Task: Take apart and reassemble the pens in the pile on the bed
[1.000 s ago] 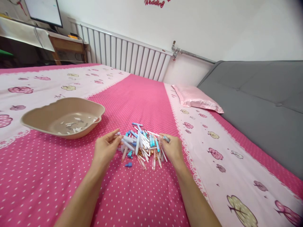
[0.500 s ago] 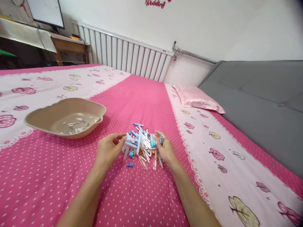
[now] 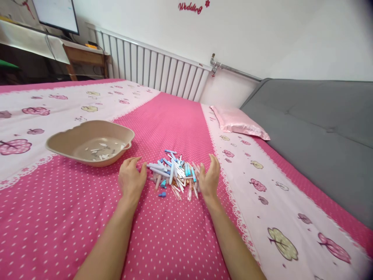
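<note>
A loose pile of pen parts (image 3: 177, 171) lies on the pink dotted bedspread: white sticks, clear tubes, and light-blue and lavender barrels. My left hand (image 3: 132, 177) is at the pile's left edge, fingers apart and holding nothing, close to the ends of the lavender barrels (image 3: 159, 170). On the right side, my right hand (image 3: 210, 177) is open, its thumb and fingers spread beside the turquoise pieces (image 3: 190, 172). A small blue piece (image 3: 162, 194) sits just in front of the pile.
To the left stands a beige basin (image 3: 84, 157) with several small white pieces in it. A pink pillow (image 3: 239, 123) rests near the grey headboard (image 3: 314, 120). A white radiator (image 3: 151, 64) runs along the wall, and a desk with a monitor (image 3: 56, 15) is at the back left.
Both hands have moved outward, away from the pile, and opened. The blue tube by my right hand now lies among the turquoise pieces. The view has shifted slightly.
</note>
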Demonstrator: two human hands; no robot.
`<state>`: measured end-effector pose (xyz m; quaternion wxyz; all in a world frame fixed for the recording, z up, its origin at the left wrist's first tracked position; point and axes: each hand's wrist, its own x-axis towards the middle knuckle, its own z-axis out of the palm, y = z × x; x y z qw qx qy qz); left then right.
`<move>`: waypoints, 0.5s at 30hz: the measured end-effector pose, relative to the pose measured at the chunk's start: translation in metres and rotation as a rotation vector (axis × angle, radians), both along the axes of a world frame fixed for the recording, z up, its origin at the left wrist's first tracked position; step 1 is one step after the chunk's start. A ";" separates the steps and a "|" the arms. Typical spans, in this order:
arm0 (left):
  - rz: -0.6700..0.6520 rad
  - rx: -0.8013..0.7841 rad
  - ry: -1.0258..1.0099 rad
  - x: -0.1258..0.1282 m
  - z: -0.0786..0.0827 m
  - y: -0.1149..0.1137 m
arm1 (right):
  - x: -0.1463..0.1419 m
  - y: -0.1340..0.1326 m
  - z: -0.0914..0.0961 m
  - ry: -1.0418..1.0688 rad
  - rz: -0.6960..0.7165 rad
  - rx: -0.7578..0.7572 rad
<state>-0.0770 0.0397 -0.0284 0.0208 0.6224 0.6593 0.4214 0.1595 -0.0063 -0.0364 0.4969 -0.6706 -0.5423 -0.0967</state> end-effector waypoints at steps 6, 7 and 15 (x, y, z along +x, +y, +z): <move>0.007 0.006 0.047 -0.003 -0.017 -0.020 | 0.005 -0.053 -0.032 -0.025 -0.353 -0.371; -0.011 -0.011 0.065 -0.006 -0.018 -0.028 | 0.005 -0.066 -0.035 -0.024 -0.359 -0.416; -0.311 -0.205 0.373 -0.064 -0.021 -0.124 | -0.011 -0.179 -0.035 -0.053 -0.369 -0.745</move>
